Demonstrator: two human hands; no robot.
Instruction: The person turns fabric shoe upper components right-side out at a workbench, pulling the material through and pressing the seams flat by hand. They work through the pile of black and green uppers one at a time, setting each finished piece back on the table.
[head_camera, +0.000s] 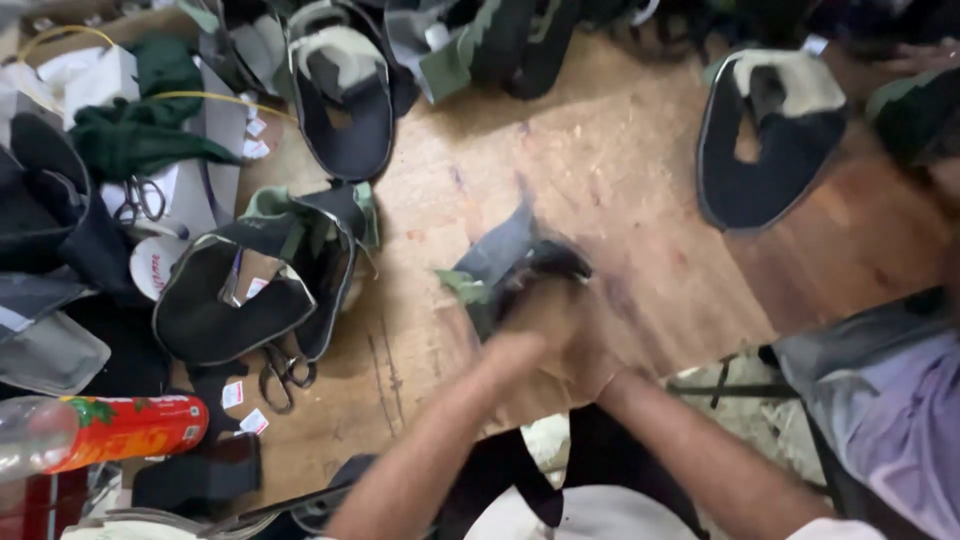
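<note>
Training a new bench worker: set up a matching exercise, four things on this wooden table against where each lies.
Things:
1. Plastic bottle with red label
2. Scissors
3. Green cloth
4. Dark fabric piece in the blurred hands

Places:
A. Top left, among the clutter
B. Centre of the table
C. Lower left edge, on its side
D. Just below the black shoe upper left of centre

Pairs: 1-C, 2-D, 3-A, 4-B

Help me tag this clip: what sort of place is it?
Probably a shoe-making workshop: cut shoe uppers lie across a worn wooden worktable, with scissors beside them.
</note>
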